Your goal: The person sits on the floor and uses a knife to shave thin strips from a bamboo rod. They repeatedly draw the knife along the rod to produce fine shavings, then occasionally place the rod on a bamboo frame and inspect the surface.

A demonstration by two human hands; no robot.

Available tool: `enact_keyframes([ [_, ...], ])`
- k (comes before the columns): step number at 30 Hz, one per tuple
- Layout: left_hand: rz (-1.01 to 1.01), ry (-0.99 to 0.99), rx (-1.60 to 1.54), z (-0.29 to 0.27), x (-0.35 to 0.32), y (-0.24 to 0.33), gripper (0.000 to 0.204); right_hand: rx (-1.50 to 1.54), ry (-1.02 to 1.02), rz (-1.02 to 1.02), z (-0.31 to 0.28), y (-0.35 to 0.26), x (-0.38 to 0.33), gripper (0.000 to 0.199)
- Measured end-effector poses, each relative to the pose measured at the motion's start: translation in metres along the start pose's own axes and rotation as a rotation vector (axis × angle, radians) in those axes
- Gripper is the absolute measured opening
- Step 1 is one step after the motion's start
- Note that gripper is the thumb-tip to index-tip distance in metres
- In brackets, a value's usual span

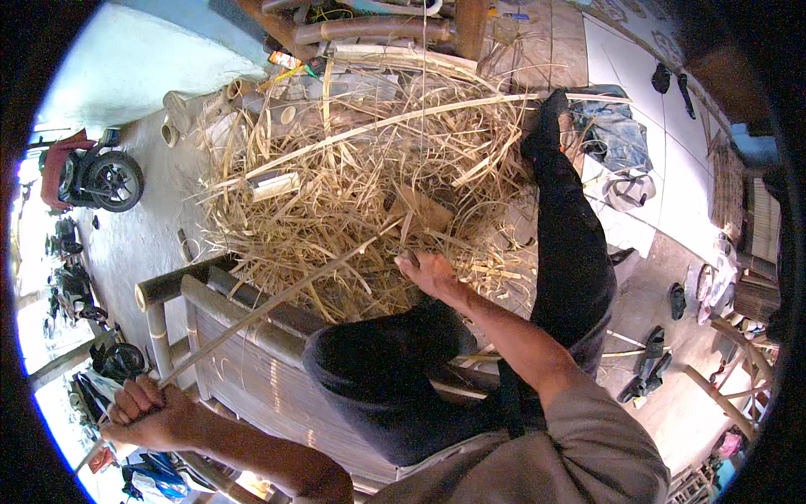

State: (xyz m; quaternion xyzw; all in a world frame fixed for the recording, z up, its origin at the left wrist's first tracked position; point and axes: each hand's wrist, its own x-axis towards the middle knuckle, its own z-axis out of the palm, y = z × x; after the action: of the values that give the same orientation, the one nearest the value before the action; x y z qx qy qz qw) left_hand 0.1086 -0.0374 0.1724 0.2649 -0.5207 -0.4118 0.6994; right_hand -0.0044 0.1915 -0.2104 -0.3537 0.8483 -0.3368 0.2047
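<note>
Head view: we looked down over our own lap, seated on a bamboo bench (252, 370), with both forearms coming in from the lower edge.
Left hand: our left hand (147, 412) was closed in a fist around the near end of a long bamboo strip (277, 301), low at the left of the picture, out past the bench's edge.
Right hand: our right hand (430, 273) was stretched forward over the knee; the fingers curled down at the far end of the strip, but we could not tell whether they gripped it or a tool.
Strip: it ran in a straight slant from the left fist up and right across the bench to the right hand, where it met the heap.
Heap: a big tangled pile of pale bamboo shavings (361, 176) lay on the ground just ahead of our knees, with cut bamboo tubes (273, 185) lying in it.
Legs: our dark trousers (571, 252) filled the middle, the right leg stretched out beside the heap.
Surroundings: a motorbike (96, 176) stood well apart at the left, and sandals (651, 361) lay on the floor to the right.
</note>
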Motion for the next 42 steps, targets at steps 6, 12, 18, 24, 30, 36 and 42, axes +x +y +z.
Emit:
enact_keyframes([
  [6,0.008,-0.019,0.019,-0.01,0.015,-0.01,0.047,0.203,-0.162,0.292,0.004,0.047,0.001,0.051],
  [12,0.041,0.071,0.102,-0.002,0.015,-0.016,0.044,0.125,-0.323,0.447,0.006,0.123,-0.015,0.055],
  [18,-0.047,0.007,0.083,0.013,-0.008,-0.002,0.052,0.084,-0.126,0.443,0.016,0.112,-0.015,0.048],
  [24,0.126,-0.008,0.006,0.03,-0.02,0.038,0.047,-0.015,0.223,0.098,-0.043,0.0,-0.034,0.051],
  [30,-0.075,-0.106,-0.189,0.021,-0.04,0.081,0.053,0.446,0.079,-0.084,-0.144,-0.159,-0.074,0.043],
  [36,-0.044,-0.119,-0.205,0.025,-0.083,0.103,0.058,0.615,-0.043,-0.257,-0.174,-0.257,-0.107,0.048],
  [42,0.068,-0.045,-0.032,0.029,-0.087,0.103,0.059,0.513,0.07,-0.222,-0.155,-0.247,-0.102,0.045],
])
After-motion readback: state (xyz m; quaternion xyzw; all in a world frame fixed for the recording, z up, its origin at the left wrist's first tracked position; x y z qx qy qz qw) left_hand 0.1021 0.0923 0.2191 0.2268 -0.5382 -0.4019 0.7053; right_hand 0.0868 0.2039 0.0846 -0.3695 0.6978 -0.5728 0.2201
